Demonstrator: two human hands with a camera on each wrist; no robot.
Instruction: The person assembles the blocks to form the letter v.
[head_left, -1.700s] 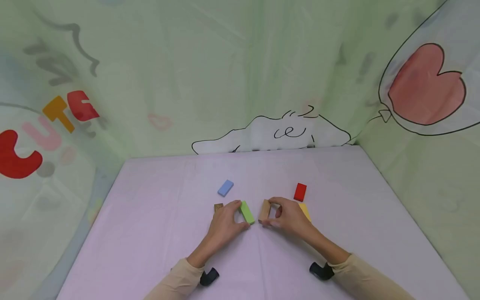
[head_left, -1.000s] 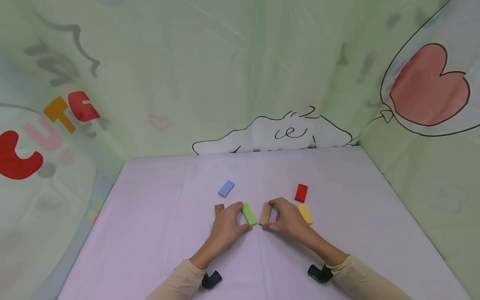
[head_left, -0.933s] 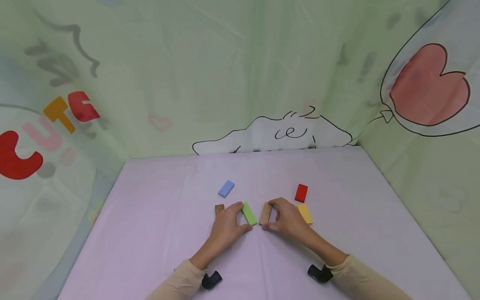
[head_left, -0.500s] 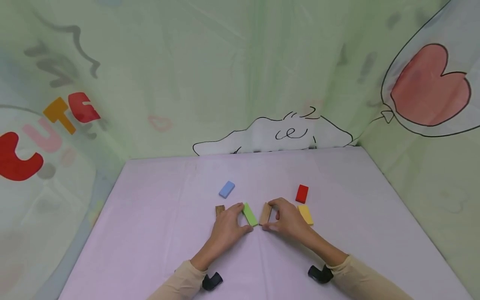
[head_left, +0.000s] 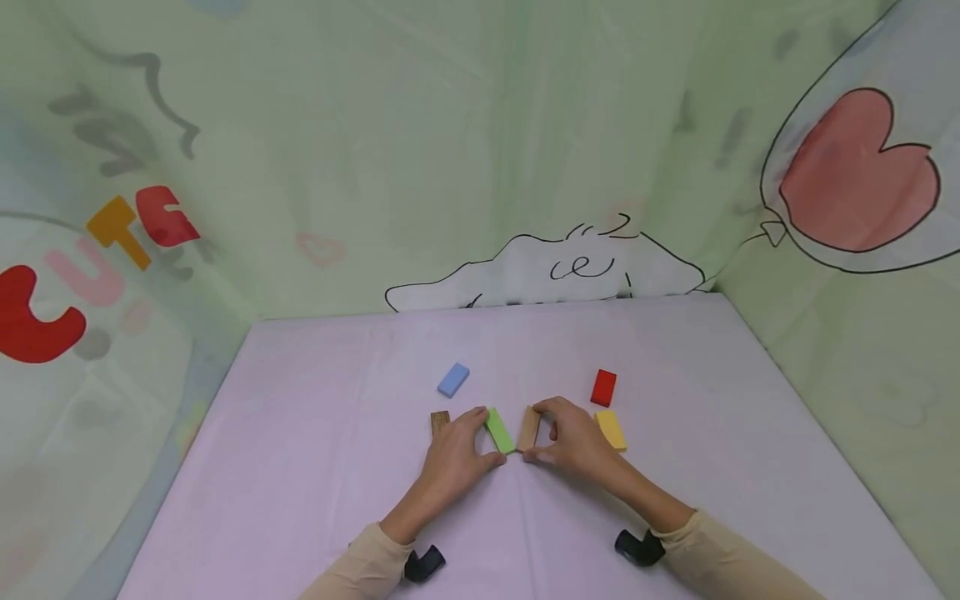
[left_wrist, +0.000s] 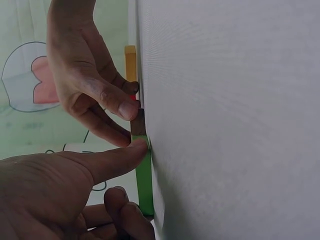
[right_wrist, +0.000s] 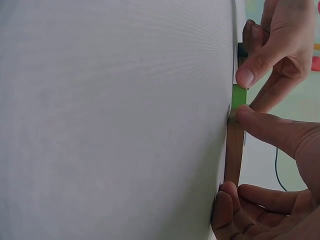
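Note:
A green block [head_left: 499, 431] lies on the table, held end to end between the thumb and fingers of my left hand [head_left: 455, 454]. Just right of it, my right hand [head_left: 576, 437] pinches a plain wooden block [head_left: 528, 429] the same way. Their near ends almost meet and their far ends spread apart, like a V. In the left wrist view, the green block [left_wrist: 144, 180] lies low against the cloth under the thumb. From the right wrist, the wooden block [right_wrist: 234, 152] shows between thumb and curled fingers. A dark brown block [head_left: 439, 421] is partly hidden behind my left hand.
Farther back lie a blue block [head_left: 453, 380] on the left and a red block [head_left: 603, 388] on the right. A yellow block [head_left: 611, 430] sits right beside my right hand. Pale cloth covers the table [head_left: 315, 433], and printed fabric walls [head_left: 375, 150] stand around it.
The green and wooden blocks have drawn slightly closer at their near ends, both hands keeping hold. The wooden block has shifted a little left in the last half second. The other blocks stay put.

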